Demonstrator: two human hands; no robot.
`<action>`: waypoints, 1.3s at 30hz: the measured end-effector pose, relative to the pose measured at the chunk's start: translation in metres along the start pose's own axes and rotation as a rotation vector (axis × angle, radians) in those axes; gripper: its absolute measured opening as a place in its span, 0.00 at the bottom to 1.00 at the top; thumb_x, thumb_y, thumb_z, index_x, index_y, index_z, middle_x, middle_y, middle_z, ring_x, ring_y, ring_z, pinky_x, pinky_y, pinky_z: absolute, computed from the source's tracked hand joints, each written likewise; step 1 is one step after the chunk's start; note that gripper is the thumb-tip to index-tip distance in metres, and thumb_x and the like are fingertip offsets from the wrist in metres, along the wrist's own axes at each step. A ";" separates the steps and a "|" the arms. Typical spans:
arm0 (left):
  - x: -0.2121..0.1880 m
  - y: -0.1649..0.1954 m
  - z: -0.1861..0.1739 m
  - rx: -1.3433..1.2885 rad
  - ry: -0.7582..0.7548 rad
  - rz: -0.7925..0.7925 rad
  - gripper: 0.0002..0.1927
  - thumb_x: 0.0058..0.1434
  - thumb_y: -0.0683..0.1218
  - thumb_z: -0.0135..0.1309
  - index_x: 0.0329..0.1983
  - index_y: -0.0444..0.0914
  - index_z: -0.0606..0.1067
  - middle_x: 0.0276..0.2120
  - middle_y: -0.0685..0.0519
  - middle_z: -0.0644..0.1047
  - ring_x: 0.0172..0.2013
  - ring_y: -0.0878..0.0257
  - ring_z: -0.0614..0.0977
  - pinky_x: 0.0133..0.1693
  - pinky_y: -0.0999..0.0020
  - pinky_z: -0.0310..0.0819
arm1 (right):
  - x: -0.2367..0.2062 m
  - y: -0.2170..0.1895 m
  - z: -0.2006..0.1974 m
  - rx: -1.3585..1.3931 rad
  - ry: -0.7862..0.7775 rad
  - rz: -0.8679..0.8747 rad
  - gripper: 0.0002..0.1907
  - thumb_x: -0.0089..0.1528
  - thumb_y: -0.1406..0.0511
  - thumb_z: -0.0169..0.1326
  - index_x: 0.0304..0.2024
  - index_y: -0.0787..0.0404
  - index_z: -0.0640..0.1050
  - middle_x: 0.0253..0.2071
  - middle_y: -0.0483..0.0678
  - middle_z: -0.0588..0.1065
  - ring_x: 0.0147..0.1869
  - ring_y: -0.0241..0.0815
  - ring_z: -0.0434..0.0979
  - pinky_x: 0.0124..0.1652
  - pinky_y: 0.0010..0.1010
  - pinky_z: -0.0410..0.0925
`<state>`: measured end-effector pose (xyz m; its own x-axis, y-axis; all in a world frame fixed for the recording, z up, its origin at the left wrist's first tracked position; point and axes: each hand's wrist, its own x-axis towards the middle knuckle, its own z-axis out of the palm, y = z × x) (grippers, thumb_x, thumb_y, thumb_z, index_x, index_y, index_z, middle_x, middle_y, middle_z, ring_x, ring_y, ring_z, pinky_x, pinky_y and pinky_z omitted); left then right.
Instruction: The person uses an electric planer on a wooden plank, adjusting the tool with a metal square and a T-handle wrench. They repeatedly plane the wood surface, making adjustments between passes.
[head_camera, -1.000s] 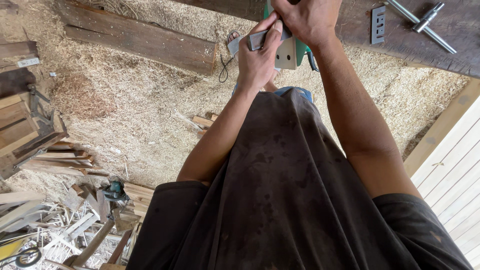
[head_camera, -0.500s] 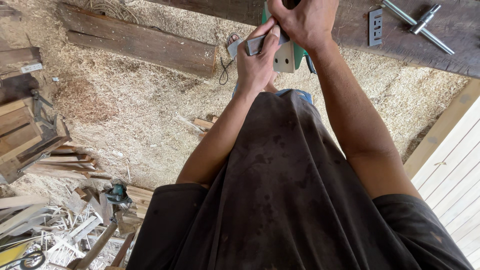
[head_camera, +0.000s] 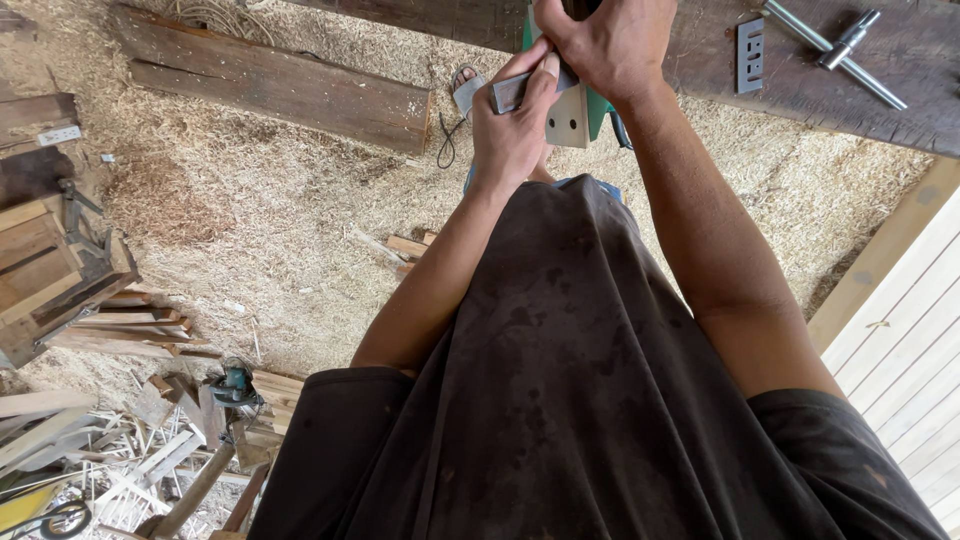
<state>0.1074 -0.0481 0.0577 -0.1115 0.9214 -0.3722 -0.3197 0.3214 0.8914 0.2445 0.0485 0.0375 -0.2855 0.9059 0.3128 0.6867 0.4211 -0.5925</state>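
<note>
My left hand (head_camera: 515, 135) grips a flat grey metal strip (head_camera: 508, 93), thumb pressed along its top, and holds it against a green power tool (head_camera: 600, 118). A beige plate with two holes (head_camera: 568, 118) shows on the tool's side. My right hand (head_camera: 605, 45) is closed over the top of the tool, hiding most of it. Both hands are held out in front of my dark shirt, at the edge of a dark wooden beam (head_camera: 800, 85).
On the beam lie a T-handle wrench (head_camera: 835, 45) and a grey slotted plate (head_camera: 750, 55). A dark plank (head_camera: 280, 85) and a sandal (head_camera: 465, 90) rest on the sawdust floor. Pale boards (head_camera: 900, 330) stand at right; scrap wood (head_camera: 110, 320) and a small green tool (head_camera: 235, 382) lie at left.
Both hands and the tool sit slightly higher in the frame than before. The grip on the strip and the tool is the same.
</note>
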 end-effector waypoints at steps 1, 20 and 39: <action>0.000 -0.001 0.000 -0.002 -0.002 -0.001 0.22 0.73 0.44 0.52 0.67 0.28 0.70 0.62 0.38 0.76 0.57 0.52 0.83 0.57 0.57 0.80 | 0.000 0.001 0.000 0.022 -0.015 0.023 0.09 0.64 0.60 0.62 0.32 0.56 0.78 0.22 0.41 0.71 0.22 0.34 0.71 0.24 0.30 0.65; -0.002 -0.006 0.001 0.051 0.036 -0.014 0.23 0.73 0.47 0.53 0.67 0.33 0.71 0.59 0.44 0.78 0.52 0.60 0.85 0.55 0.62 0.84 | 0.002 -0.005 -0.011 -0.048 0.017 0.048 0.29 0.72 0.47 0.59 0.58 0.63 0.71 0.52 0.57 0.73 0.58 0.55 0.74 0.54 0.48 0.71; 0.076 0.059 -0.138 0.243 0.288 -0.214 0.29 0.62 0.51 0.64 0.60 0.29 0.73 0.39 0.47 0.83 0.32 0.65 0.87 0.30 0.76 0.82 | 0.011 -0.045 -0.023 -0.091 -0.065 0.424 0.31 0.73 0.43 0.44 0.65 0.59 0.69 0.57 0.60 0.70 0.58 0.56 0.75 0.52 0.48 0.72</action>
<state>-0.0495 0.0110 0.0465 -0.3363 0.7406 -0.5818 -0.1369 0.5728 0.8082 0.2255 0.0386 0.0849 -0.0051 1.0000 0.0073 0.8073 0.0084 -0.5901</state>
